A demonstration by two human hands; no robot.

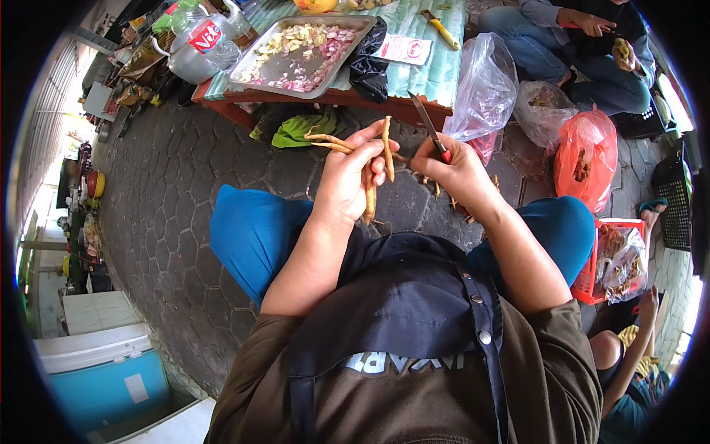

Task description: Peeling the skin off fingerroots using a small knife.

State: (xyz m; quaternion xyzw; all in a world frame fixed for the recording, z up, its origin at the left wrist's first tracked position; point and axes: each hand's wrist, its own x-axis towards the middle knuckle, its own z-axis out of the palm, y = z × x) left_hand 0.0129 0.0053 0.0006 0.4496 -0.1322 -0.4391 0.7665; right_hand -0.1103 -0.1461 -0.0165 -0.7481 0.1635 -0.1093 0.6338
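My left hand (342,180) is closed around a knobbly tan root (388,148) with long finger-like branches, some sticking out left and below the palm. It looks like fingerroot. In my right hand (457,172) is a small knife (424,118) with a red and black handle, its dark blade pointing up and to the left. The right fingertips pinch close to a thin end of the root, but whether they touch it is hard to tell. Below the right hand, small root pieces (436,190) lie on the dark paving, partly hidden by my wrist.
Ahead stands a low table (436,78) bearing a metal tray (285,72) of chopped shallots and garlic, a black plastic bag (368,66) and a yellow-handled knife (441,29). Plastic bags, including a red one (586,159), and a red crate (586,275) stand right. Two people sit nearby.
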